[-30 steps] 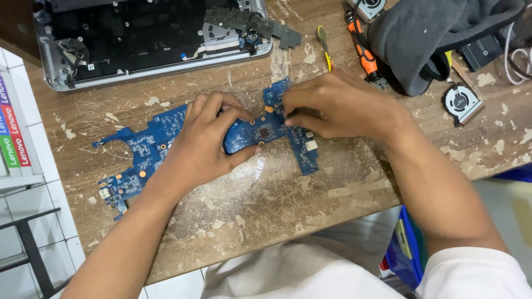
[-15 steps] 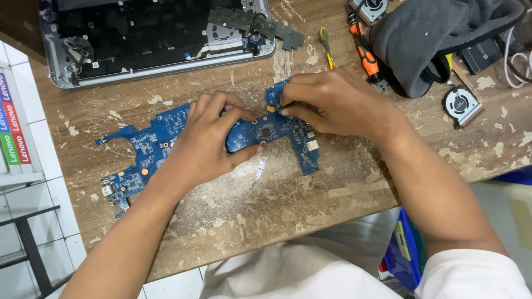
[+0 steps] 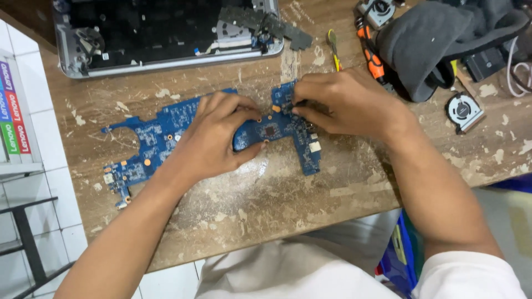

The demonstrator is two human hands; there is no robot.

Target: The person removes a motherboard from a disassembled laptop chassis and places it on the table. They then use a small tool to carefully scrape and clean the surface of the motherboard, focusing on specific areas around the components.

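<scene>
A blue laptop circuit board lies flat on a worn wooden table. My left hand presses down on the board's middle, thumb under its lower edge and fingers spread over the top. My right hand rests on the board's right part, fingertips pinched at a small spot near its upper edge. What the fingertips hold is hidden by the fingers.
An opened silver laptop base lies at the table's far edge. A yellow-handled tool, an orange-handled tool, a grey cloth and a small round fan lie at the right. A metal frame stands on white tiles left.
Both hands stay on the board in nearly the same place. The view has shifted slightly, and the right fingertips have moved a little along the board's upper edge.
</scene>
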